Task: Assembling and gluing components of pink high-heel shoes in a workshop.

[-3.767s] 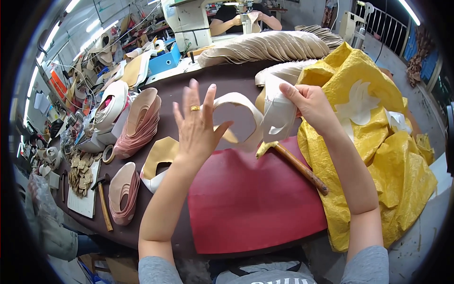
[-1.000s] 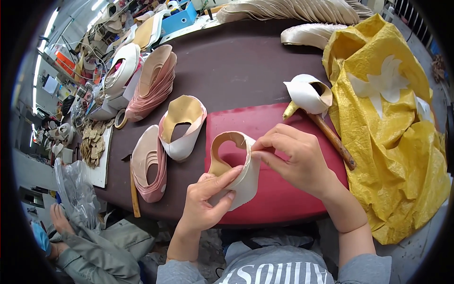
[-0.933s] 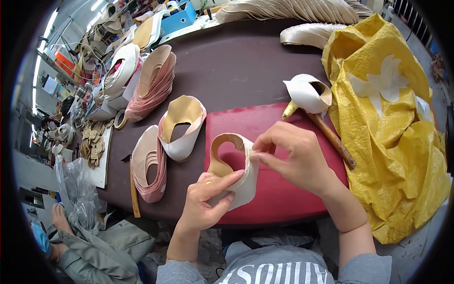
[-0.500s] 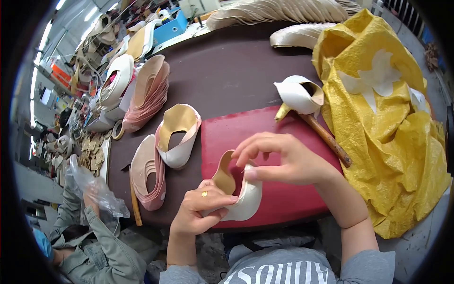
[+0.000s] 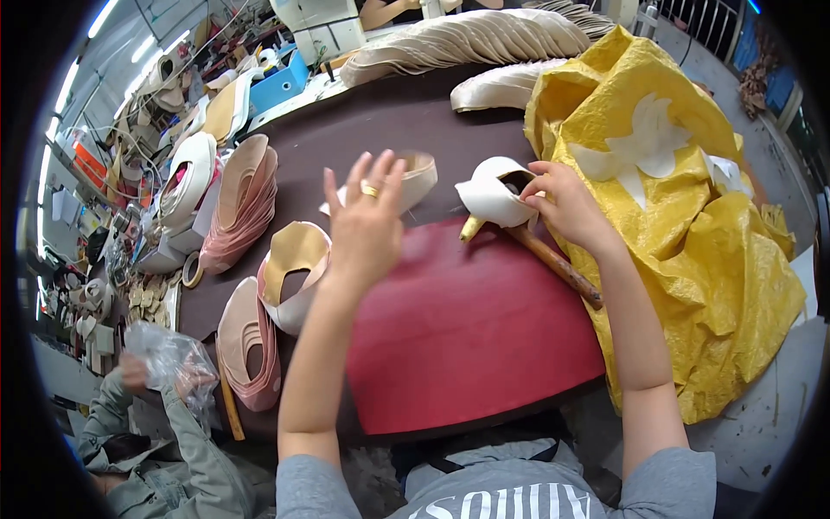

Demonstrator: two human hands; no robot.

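My left hand [image 5: 367, 221], wearing a ring, is raised with fingers spread and holds nothing. Just beyond it a white shoe upper with a tan lining [image 5: 418, 180] is on the dark table, partly hidden and smeared by motion. On the right, my right hand [image 5: 566, 206] pinches the edge of another white shoe upper [image 5: 494, 192]. This one lies over the head end of a hammer [image 5: 553, 264] with a wooden handle; a yellowish tip pokes out beneath it. Under my arms is a red mat [image 5: 475, 337].
Stacked pink uppers [image 5: 240, 203], more nested uppers [image 5: 248, 346] and a tan-lined one [image 5: 294, 259] stand left. A yellow sack [image 5: 692, 285] bulges at right. Cream pieces [image 5: 467, 48] line the back. At lower left a co-worker's hands hold a clear plastic bag [image 5: 173, 355].
The upper held over the mat has gone to the far side of the table, and my left hand has let go of it. My right hand has moved right onto the upper by the hammer.
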